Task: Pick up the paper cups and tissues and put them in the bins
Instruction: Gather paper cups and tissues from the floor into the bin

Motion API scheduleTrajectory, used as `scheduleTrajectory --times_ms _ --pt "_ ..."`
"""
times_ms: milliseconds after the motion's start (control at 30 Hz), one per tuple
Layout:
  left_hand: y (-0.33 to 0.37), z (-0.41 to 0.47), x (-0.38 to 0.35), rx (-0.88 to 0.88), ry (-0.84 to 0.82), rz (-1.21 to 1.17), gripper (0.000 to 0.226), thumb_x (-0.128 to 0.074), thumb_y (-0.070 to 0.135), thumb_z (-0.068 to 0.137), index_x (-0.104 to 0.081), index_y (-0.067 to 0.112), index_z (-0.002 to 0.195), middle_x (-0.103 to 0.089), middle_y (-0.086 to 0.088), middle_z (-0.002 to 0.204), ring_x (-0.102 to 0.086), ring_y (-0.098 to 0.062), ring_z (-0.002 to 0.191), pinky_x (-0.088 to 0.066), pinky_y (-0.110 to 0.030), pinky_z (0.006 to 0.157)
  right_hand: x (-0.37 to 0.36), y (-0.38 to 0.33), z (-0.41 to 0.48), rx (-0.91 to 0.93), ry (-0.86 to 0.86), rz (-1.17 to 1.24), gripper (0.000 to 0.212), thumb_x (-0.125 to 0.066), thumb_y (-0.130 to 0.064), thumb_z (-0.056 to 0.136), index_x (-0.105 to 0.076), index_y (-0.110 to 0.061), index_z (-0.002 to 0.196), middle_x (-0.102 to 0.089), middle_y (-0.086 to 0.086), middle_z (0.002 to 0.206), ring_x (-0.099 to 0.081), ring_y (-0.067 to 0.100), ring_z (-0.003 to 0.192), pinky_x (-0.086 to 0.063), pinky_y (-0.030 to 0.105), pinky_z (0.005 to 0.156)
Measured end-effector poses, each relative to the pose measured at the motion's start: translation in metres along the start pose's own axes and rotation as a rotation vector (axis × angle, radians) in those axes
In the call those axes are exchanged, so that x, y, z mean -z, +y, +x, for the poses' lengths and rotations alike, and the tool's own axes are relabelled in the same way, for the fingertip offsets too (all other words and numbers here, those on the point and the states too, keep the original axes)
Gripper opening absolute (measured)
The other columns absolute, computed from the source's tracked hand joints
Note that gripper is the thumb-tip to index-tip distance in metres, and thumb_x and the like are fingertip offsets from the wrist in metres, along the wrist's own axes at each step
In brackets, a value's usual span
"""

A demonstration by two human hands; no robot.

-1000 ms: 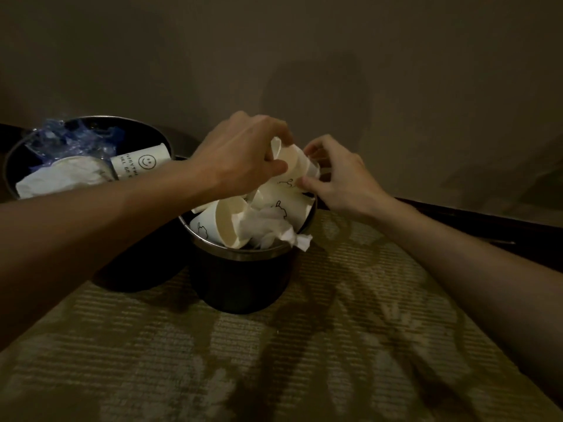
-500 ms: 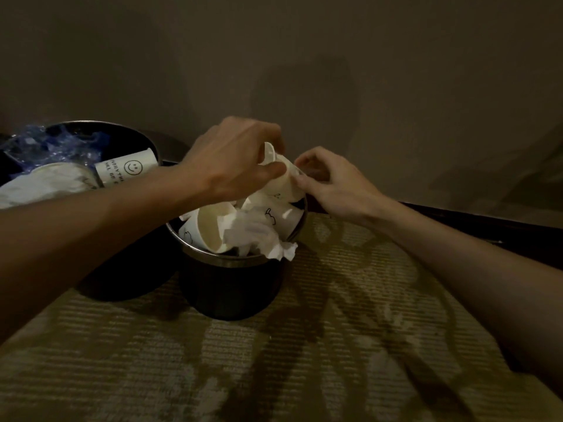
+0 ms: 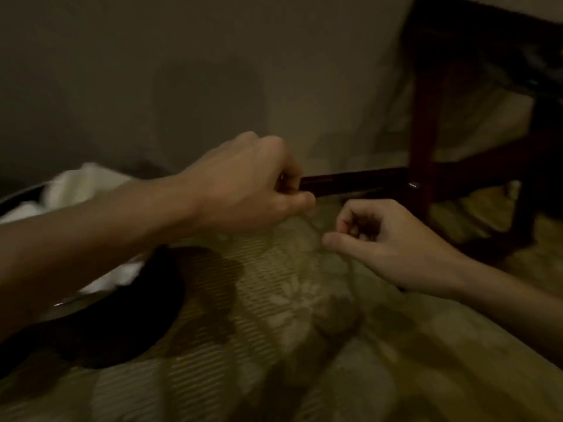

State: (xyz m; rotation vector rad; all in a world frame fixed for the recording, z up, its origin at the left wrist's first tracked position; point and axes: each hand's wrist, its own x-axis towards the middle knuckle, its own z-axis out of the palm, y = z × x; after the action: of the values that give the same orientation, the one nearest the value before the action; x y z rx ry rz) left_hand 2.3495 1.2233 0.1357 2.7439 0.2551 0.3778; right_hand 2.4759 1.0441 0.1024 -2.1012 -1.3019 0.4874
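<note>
The dark round bin (image 3: 122,318) sits at the lower left, mostly hidden under my left forearm. White cups and tissues (image 3: 86,185) show inside it above and below the arm, too blurred to tell apart. My left hand (image 3: 253,184) hovers to the right of the bin, fingers curled in with the thumb against them and nothing in its grip. My right hand (image 3: 387,245) hangs lower and further right over the carpet, fingers loosely curled, thumb out, holding nothing.
Patterned beige carpet (image 3: 304,330) covers the floor. A dark baseboard (image 3: 350,181) runs along the wall behind my hands. Dark wooden furniture legs (image 3: 423,141) stand at the right. The second bin is out of view.
Both hands have let go of the paper cup, left it in the bin and drawn away to the right. The view has swung right, pushing the bin to the lower left.
</note>
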Motion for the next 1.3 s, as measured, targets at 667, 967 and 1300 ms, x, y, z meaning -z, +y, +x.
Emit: scheduleTrajectory --times_ms 667,967,1300 --pt "0.428 0.155 -0.454 -0.24 -0.829 -0.387 0.008 -0.068 0.038 0.085 -0.063 0.032 0.084 -0.067 0.011 0.081 -0.064 -0.011 0.08 -0.053 -0.03 0.075 0.106 0.424 -0.409 -1.093 0.748 -0.003 0.05 -0.071 -0.036 0.084 -0.053 -0.018 0.127 -0.057 0.003 0.122 -0.054 0.019 0.113 -0.041 0.026 0.09" --pt "0.61 0.15 -0.61 -0.164 -1.016 -0.591 0.023 -0.068 0.027 0.089 -0.066 0.02 0.111 -0.064 0.004 0.102 -0.06 -0.011 0.097 -0.043 -0.02 0.081 0.162 0.557 -0.594 -1.817 1.198 0.127 0.1 -0.068 -0.052 0.082 -0.011 -0.007 0.151 -0.021 0.02 0.154 -0.025 0.039 0.14 -0.03 0.052 0.111" --pt "0.681 0.134 -0.66 0.141 -1.134 -0.716 0.031 -0.066 0.044 0.087 -0.061 0.033 0.116 -0.064 0.008 0.112 -0.063 -0.013 0.099 -0.056 -0.037 0.085 0.151 0.583 -0.608 -1.419 1.319 0.535 0.063 -0.072 -0.036 0.084 -0.038 -0.021 0.136 -0.055 -0.007 0.121 -0.058 0.001 0.088 -0.049 0.011 0.051"
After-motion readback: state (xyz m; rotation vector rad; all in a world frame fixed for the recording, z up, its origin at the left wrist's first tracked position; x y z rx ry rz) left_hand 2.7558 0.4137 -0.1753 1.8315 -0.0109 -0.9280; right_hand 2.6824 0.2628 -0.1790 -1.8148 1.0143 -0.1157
